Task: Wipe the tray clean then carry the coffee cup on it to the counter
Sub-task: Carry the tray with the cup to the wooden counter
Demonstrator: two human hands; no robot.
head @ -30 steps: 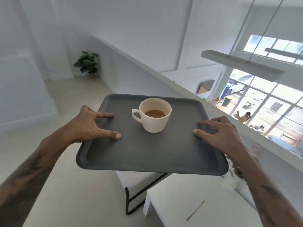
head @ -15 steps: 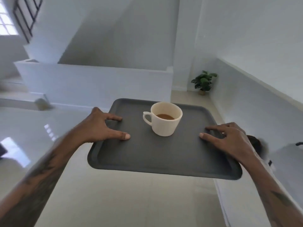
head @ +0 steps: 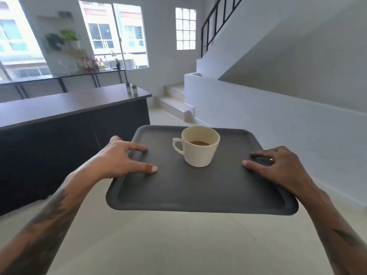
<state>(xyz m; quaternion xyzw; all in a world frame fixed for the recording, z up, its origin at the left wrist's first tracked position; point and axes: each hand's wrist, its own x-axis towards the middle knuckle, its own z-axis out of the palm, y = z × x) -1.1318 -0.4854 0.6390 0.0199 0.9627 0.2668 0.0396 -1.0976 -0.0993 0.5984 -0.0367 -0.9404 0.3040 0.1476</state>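
A dark grey tray [head: 198, 193] is held level in the air in front of me. A cream coffee cup [head: 200, 149] with brown coffee in it stands upright on the tray's far half, handle to the left. My left hand [head: 121, 157] grips the tray's left rim, thumb and fingers resting on its top. My right hand [head: 278, 167] grips the right rim the same way. A long dark counter [head: 65, 104] with a brown top stands ahead on the left.
Two small potted plants [head: 131, 88] sit at the counter's far end. A white half wall [head: 278, 120] and stairs [head: 174, 98] rise on the right. Pale floor [head: 178, 245] lies between counter and wall. Shelves with plants and bottles line the far windows.
My view has swung left across the room: the window wall and potted plant are gone, and the counter and stairs are now in sight. Both hands keep the same hold on the tray.
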